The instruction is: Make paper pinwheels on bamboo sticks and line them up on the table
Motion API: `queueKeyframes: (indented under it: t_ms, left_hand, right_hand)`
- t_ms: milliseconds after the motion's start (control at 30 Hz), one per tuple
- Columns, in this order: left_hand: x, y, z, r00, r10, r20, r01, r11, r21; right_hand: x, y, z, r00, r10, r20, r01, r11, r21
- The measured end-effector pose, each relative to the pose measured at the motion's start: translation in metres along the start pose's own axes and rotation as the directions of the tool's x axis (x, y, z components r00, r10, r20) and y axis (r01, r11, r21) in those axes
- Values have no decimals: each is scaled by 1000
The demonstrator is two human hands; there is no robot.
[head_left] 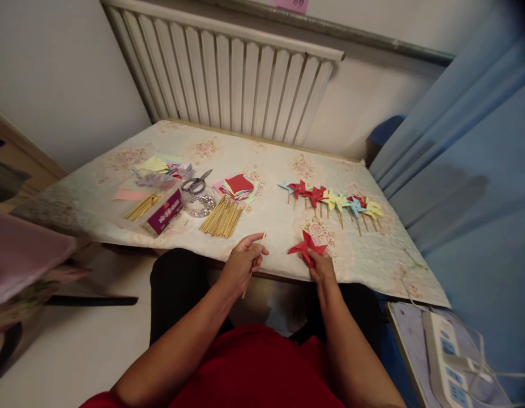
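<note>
My left hand [247, 254] is closed around a thin wooden stick [246, 287], whose tip sticks up past the thumb. In my right hand [323, 268] a red paper pinwheel [307, 246] is pinched near its centre, over the table's front edge. The stick and the pinwheel are apart. Ahead of my left hand lies a bundle of wooden sticks [222, 219]. Behind that bundle is a stack of coloured paper squares [237, 188], a red one on top. Finished-looking pinwheels on sticks, such as a yellow pinwheel [335, 200], lie in a row beyond my right hand.
Scissors [196, 182] rest by a round clear container of small shiny pieces [200, 205]. A purple-fronted box [163, 214] with more sticks stands at the left. A radiator [228, 79] backs the table. At lower right are a power strip [447, 360] and cables.
</note>
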State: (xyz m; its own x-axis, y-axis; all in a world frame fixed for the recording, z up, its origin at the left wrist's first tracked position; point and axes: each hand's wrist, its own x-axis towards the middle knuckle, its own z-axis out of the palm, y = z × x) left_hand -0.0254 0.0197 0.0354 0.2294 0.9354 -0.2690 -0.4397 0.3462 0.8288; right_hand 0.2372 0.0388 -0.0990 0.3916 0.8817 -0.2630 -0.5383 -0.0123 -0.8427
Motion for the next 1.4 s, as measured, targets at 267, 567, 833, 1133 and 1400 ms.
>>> queueKeyframes:
  t_ms: [267, 567, 833, 1133, 1400]
  left_hand:
    - [0, 0, 1, 1000, -7, -4, 6, 1000, -17]
    - [0, -4, -1, 1000, -28, 9, 28, 998, -58]
    - [0, -2, 0, 999, -39, 0, 39, 998, -51]
    - [0, -1, -1, 999, -51, 13, 52, 997, -50]
    - [-1, 0, 2, 998, -58, -1, 58, 996, -65]
  right_hand:
    - [-1, -1, 2, 1000, 4, -17, -4, 1000, -13]
    - [0, 0, 2, 1000, -2, -19, 2, 1000, -4]
    - [0, 0, 1, 1000, -3, -2, 3, 1000, -4]
    - [-1, -1, 2, 1000, 5, -12, -5, 1000, 1]
    - [-3, -2, 4, 1000, -17, 4, 17, 1000, -7]
